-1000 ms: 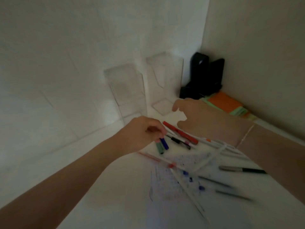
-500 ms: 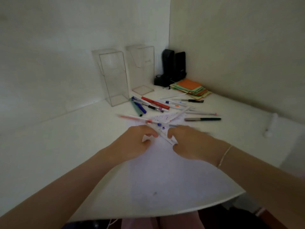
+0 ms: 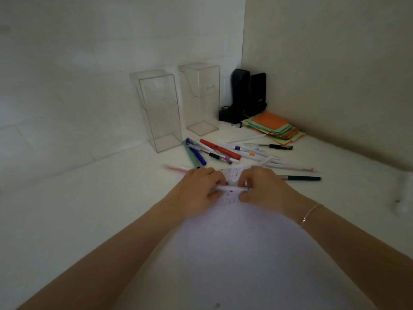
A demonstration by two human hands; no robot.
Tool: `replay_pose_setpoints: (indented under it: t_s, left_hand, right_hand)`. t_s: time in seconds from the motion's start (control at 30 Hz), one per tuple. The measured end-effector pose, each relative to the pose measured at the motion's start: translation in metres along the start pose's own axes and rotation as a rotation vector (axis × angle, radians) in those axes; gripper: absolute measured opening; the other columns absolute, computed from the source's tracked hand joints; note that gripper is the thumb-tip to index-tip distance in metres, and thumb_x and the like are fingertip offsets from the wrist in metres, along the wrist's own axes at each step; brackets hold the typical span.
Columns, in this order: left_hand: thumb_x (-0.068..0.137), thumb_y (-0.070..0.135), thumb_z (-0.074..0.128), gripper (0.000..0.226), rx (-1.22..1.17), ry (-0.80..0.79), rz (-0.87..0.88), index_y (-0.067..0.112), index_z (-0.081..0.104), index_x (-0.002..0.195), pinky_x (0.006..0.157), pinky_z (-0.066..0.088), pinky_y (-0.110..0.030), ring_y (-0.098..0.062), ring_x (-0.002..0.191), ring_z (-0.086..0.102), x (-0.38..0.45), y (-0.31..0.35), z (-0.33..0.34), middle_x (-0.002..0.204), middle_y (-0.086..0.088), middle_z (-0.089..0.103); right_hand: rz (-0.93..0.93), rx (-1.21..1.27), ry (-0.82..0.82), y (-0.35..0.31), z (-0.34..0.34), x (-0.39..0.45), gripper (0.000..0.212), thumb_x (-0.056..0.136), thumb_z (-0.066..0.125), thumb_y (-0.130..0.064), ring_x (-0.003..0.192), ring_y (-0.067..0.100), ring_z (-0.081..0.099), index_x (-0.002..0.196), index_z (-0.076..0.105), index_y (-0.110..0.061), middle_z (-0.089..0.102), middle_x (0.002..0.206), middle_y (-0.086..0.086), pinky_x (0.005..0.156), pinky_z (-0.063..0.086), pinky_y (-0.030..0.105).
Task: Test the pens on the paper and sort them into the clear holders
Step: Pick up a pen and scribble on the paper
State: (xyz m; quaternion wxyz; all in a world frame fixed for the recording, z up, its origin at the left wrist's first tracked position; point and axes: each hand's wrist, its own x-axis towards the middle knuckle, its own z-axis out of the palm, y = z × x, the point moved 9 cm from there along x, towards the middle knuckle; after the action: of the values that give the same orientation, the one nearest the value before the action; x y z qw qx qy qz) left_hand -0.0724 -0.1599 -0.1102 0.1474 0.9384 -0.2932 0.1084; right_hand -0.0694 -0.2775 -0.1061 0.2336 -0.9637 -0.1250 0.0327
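Observation:
My left hand and my right hand both grip a thin white pen, held level between them just above the paper. The paper's far part carries small coloured scribbles. Beyond my hands lies a loose pile of pens, among them a red pen, a blue one and a teal one. A dark pen lies to the right of my right hand. Two tall clear holders stand at the back, the left holder and the right holder, both with nothing in them.
A stack of orange and green sticky notes lies at the back right, in front of a black device in the wall corner. A white object sits at the far right of the white desk.
My hands drew back from the pen pile to the paper with a white pen. That pen has turned from slanted to level between them. The camera pulled back and up.

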Motion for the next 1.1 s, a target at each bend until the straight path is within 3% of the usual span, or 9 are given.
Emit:
replay_pose_setpoints:
  t_s: [0.1,0.27,0.37,0.5,0.6,0.7,0.83,0.93,1.1]
  left_hand:
    - [0.093,0.028,0.053,0.017,-0.131,-0.025,-0.067,0.019,0.061,0.106,0.074,0.047,-0.031,-0.016,0.080,0.054,0.002,-0.005,-0.003,0.093,0.000,0.061]
    - [0.082,0.044,0.056,0.027,-0.778,-0.042,-0.241,0.021,0.069,0.091,0.074,0.052,-0.033,-0.024,0.074,0.064,0.003,0.005,-0.007,0.082,-0.007,0.069]
    - [0.086,0.039,0.049,0.037,-0.902,-0.102,-0.246,0.011,0.071,0.089,0.073,0.049,-0.017,-0.008,0.071,0.063,0.003,0.011,-0.001,0.079,-0.004,0.070]
    - [0.095,0.023,0.050,0.021,-0.613,-0.054,-0.254,0.022,0.071,0.098,0.081,0.044,-0.016,-0.003,0.088,0.061,-0.003,-0.017,-0.004,0.096,0.007,0.067]
    - [0.090,0.025,0.059,0.017,-0.476,-0.092,-0.230,0.033,0.067,0.103,0.094,0.042,-0.025,-0.001,0.102,0.055,-0.013,-0.033,-0.003,0.109,0.014,0.062]
    - [0.080,0.043,0.067,0.029,-0.471,-0.138,-0.183,0.040,0.063,0.108,0.106,0.038,-0.030,0.004,0.116,0.048,-0.023,-0.038,-0.004,0.122,0.023,0.055]
    - [0.055,0.076,0.064,0.083,-0.275,-0.296,-0.133,0.042,0.048,0.129,0.114,0.025,-0.028,0.005,0.133,0.030,-0.039,-0.039,0.007,0.143,0.024,0.037]
    - [0.051,0.082,0.057,0.099,-0.167,-0.288,-0.095,0.036,0.040,0.138,0.113,0.019,-0.021,0.007,0.133,0.023,-0.045,-0.035,0.011,0.149,0.020,0.029]
    - [0.056,0.085,0.051,0.099,-0.136,-0.227,-0.028,0.031,0.041,0.139,0.116,0.020,-0.033,0.000,0.137,0.025,-0.037,-0.025,0.017,0.148,0.016,0.033]
  right_hand:
    - [0.045,0.560,0.080,0.010,-0.017,0.006,0.005,0.081,0.066,-0.008,0.054,0.010,0.053,0.084,0.068,-0.005,0.062,0.071,0.014,0.049,0.042,0.013]
    - [0.068,1.565,-0.004,-0.004,-0.008,0.012,0.016,0.092,0.051,-0.012,0.084,0.021,0.067,0.086,0.065,-0.008,0.070,0.083,0.007,0.085,0.054,0.032]
    - [0.161,1.887,0.021,-0.011,-0.005,0.017,0.025,0.092,0.046,-0.027,0.053,0.017,0.050,0.074,0.052,-0.011,0.049,0.058,0.003,0.056,0.049,0.027]
    - [0.185,1.908,-0.011,-0.013,-0.011,0.027,0.053,0.088,0.039,-0.059,0.036,0.010,0.020,0.055,0.037,-0.017,0.023,0.044,-0.003,0.043,0.013,0.018]
    - [0.224,1.920,0.038,-0.005,-0.010,0.029,0.043,0.084,0.041,-0.042,0.032,0.010,0.017,0.049,0.032,-0.019,0.021,0.039,-0.004,0.042,0.009,0.016]
    - [0.237,1.915,0.076,-0.003,-0.008,0.027,0.026,0.068,0.046,-0.030,0.030,0.009,0.016,0.048,0.032,-0.019,0.020,0.037,-0.005,0.039,0.011,0.013]
    - [0.235,1.857,0.040,-0.003,-0.002,0.025,0.040,0.082,0.052,-0.042,0.032,0.009,0.016,0.055,0.031,-0.021,0.021,0.039,-0.005,0.036,0.012,0.016]
    - [0.272,1.712,0.119,0.001,-0.004,0.024,0.048,0.089,0.054,-0.028,0.035,0.011,0.019,0.048,0.030,-0.020,0.021,0.040,-0.004,0.036,0.020,0.019]
    - [0.323,1.403,0.263,-0.001,-0.012,0.015,0.046,0.097,0.040,-0.044,0.063,0.019,0.061,0.067,0.052,-0.012,0.064,0.061,0.006,0.063,0.050,0.031]
